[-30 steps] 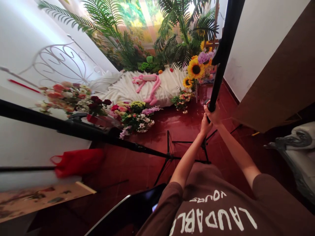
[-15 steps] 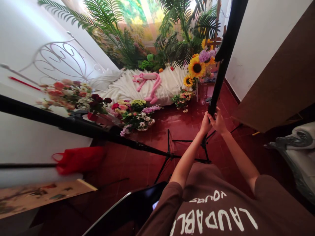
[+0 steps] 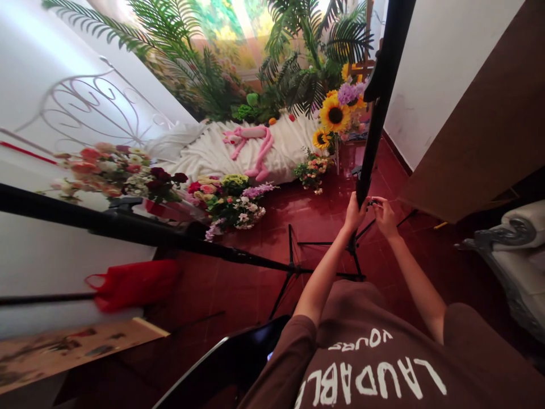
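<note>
A black light stand pole (image 3: 373, 136) rises in front of me, leaning toward the upper right, its spread legs (image 3: 356, 264) on the floor. My left hand (image 3: 354, 215) is closed around the lower part of this pole. Just to the right, my right hand (image 3: 385, 218) pinches a small dark knob (image 3: 370, 202) that sticks out from the pole's side. Its thumb and fingertips are on the knob, while the palm stays off the pole. The fingers partly hide the knob's shape.
Another black stand pole (image 3: 170, 237) slants across the left. Flower bunches (image 3: 238, 207), sunflowers (image 3: 335, 115) and a pink plush toy (image 3: 255, 134) on white cloth (image 3: 200, 153) lie ahead. A red bag (image 3: 134, 284) is at left, a carved sofa (image 3: 511, 238) at right, a brown panel (image 3: 464, 136) beside the wall.
My right hand has moved off the pole slightly to the right, and its fingers now pinch the side knob. My left hand still grips the pole. The view has shifted slightly.
</note>
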The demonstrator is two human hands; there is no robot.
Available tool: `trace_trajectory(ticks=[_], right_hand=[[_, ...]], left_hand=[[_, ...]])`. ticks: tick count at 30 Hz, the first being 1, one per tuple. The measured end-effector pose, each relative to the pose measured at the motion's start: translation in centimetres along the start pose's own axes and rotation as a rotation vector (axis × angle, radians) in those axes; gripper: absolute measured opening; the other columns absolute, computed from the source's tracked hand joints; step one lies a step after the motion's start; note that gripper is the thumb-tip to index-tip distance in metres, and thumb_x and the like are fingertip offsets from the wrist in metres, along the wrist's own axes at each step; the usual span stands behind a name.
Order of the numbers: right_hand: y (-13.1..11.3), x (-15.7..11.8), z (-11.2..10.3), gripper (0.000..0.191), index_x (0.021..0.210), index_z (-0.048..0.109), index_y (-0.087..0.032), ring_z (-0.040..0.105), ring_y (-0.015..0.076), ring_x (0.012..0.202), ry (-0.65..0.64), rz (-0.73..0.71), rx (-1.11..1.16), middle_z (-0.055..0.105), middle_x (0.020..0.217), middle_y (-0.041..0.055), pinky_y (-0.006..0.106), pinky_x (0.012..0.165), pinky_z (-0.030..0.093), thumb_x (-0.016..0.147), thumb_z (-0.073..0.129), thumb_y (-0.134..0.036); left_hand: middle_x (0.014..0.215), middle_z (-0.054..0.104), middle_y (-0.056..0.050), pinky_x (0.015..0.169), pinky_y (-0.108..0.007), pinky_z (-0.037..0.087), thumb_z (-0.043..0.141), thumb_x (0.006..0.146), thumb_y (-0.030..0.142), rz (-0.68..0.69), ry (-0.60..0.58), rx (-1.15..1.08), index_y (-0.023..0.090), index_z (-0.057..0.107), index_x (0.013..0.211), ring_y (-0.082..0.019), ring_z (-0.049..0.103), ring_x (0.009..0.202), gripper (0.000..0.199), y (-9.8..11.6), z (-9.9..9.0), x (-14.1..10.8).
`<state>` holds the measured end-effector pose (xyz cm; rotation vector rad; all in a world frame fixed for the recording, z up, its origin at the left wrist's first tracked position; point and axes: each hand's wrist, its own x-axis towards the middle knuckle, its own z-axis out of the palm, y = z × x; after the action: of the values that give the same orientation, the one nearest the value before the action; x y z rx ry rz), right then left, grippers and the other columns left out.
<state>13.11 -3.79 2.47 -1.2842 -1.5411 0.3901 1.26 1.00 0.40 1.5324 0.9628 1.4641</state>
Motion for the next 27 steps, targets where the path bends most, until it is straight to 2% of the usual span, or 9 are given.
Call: trace_trajectory(ticks=[6,10,14,19,21,23,25,27], right_hand=[[0.7,0.9,0.5,0.038,0.11,0.054,-0.022,0.067,0.0191,0.09,0.049,0.048,-0.019,0.068,0.1,0.0085,0.035,0.081,0.052,0.094,0.04,-0.054],[0.6,1.7,1.5,0.042,0.105,0.054,-0.022,0.065,0.0183,0.069,0.097,0.184,-0.131,0.067,0.081,0.0049,0.03,0.068,0.048,0.095,0.033,-0.057],[0.6,2.8,2.3,0.044,0.104,0.053,-0.021,0.061,0.0191,0.06,0.125,0.317,-0.158,0.065,0.072,0.0043,0.029,0.06,0.043,0.094,0.034,-0.059],[0.9,2.5,2.7,0.046,0.104,0.05,-0.02,0.06,0.0182,0.061,0.171,0.342,-0.062,0.064,0.077,0.0049,0.029,0.059,0.043,0.092,0.032,-0.061],[0.9,1.5,2.9,0.046,0.104,0.048,-0.021,0.057,0.0165,0.056,0.191,0.366,-0.021,0.061,0.071,0.0023,0.028,0.057,0.043,0.093,0.029,-0.061],[0.8,-0.1,3.5,0.044,0.104,0.046,-0.021,0.053,0.0154,0.049,0.205,0.396,0.027,0.057,0.065,-0.0008,0.028,0.054,0.043,0.094,0.025,-0.059],[0.8,-2.0,4.3,0.041,0.105,0.043,-0.021,0.052,0.0154,0.047,0.198,0.423,0.074,0.054,0.061,-0.003,0.028,0.052,0.043,0.094,0.028,-0.058],[0.7,-3.9,5.3,0.038,0.103,0.043,-0.021,0.054,0.0166,0.049,0.157,0.436,0.096,0.054,0.06,-0.0031,0.029,0.052,0.044,0.091,0.037,-0.057]], left_hand=[[0.082,0.052,-0.001,0.06,-0.022,0.043,0.053,0.089,0.045,-0.013,-0.002,-0.011,0.019,0.047,0.098,-0.008,0.051,0.063,0.028,0.8,0.0,-0.1],[0.081,0.053,-0.001,0.06,-0.021,0.043,0.053,0.09,0.044,-0.01,-0.007,-0.015,0.019,0.048,0.1,-0.008,0.05,0.062,0.027,0.5,0.0,-0.1],[0.087,0.057,-0.004,0.068,-0.024,0.046,0.053,0.089,0.044,-0.01,-0.002,0.018,0.019,0.05,0.104,-0.011,0.055,0.071,0.029,0.2,0.0,0.0],[0.106,0.063,-0.01,0.083,-0.03,0.05,0.052,0.09,0.042,-0.069,-0.04,0.008,0.02,0.048,0.122,-0.016,0.062,0.091,0.039,-0.1,-0.7,-1.4],[0.115,0.062,-0.012,0.088,-0.032,0.049,0.05,0.091,0.041,-0.123,-0.052,0.008,0.019,0.049,0.124,-0.017,0.062,0.1,0.04,-0.9,-2.2,-3.3],[0.113,0.064,-0.012,0.09,-0.033,0.05,0.048,0.092,0.04,-0.246,-0.05,0.044,0.018,0.056,0.115,-0.017,0.063,0.099,0.033,-2.2,-4.7,-6.2],[0.106,0.067,-0.01,0.093,-0.035,0.048,0.048,0.091,0.039,-0.377,-0.035,0.113,0.017,0.063,0.102,-0.018,0.063,0.101,0.029,-3.7,-8.3,-9.7],[0.1,0.069,-0.009,0.094,-0.036,0.049,0.054,0.087,0.039,-0.524,0.115,0.174,0.017,0.063,0.095,-0.019,0.064,0.099,0.025,-5.0,-12.9,-13.4]])
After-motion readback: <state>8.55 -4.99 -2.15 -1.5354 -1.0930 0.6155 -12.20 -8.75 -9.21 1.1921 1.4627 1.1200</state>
